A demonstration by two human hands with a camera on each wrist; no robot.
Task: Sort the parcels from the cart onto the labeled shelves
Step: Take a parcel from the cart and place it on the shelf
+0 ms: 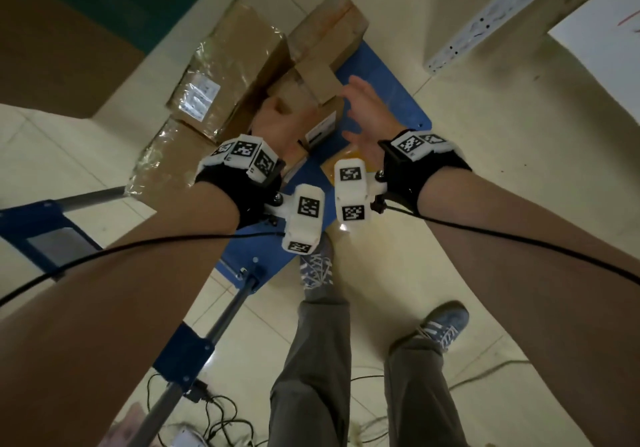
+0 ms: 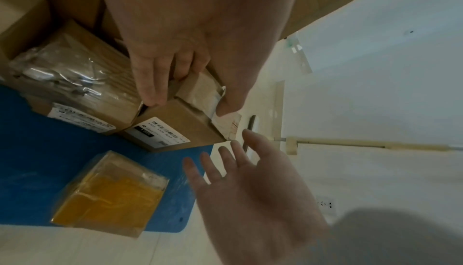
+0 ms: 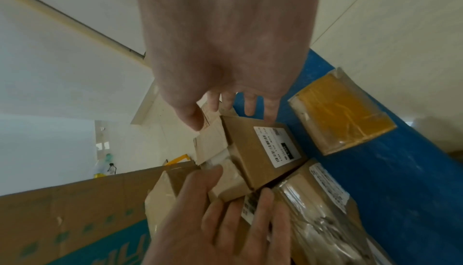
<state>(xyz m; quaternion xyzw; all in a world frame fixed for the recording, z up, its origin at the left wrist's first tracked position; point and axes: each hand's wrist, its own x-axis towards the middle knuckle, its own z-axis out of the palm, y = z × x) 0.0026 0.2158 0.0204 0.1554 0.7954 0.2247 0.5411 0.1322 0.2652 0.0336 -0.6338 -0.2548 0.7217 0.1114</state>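
Now left hand (image 2: 180, 37) grips small box (image 2: 183, 125), label end facing blue cart (image 2: 50, 170).

Blue cart deck (image 2: 50, 170), brown cardboard parcels (image 2: 180, 123), yellow wrapped packet (image 2: 110, 196), cream floor tiles (image 1: 485, 100)

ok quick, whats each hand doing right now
left hand: fingers and thumb gripping the small cardboard box
right hand: open, fingers spread, holding nothing

Tiled floor with cables and feet.
Pale floor tiles (image 1: 450, 204) fill the view; black cables (image 1: 214, 408) tangle near the bottom edge, and two blue sneakers (image 1: 445, 325) stand below grey trousers (image 1: 311, 377).
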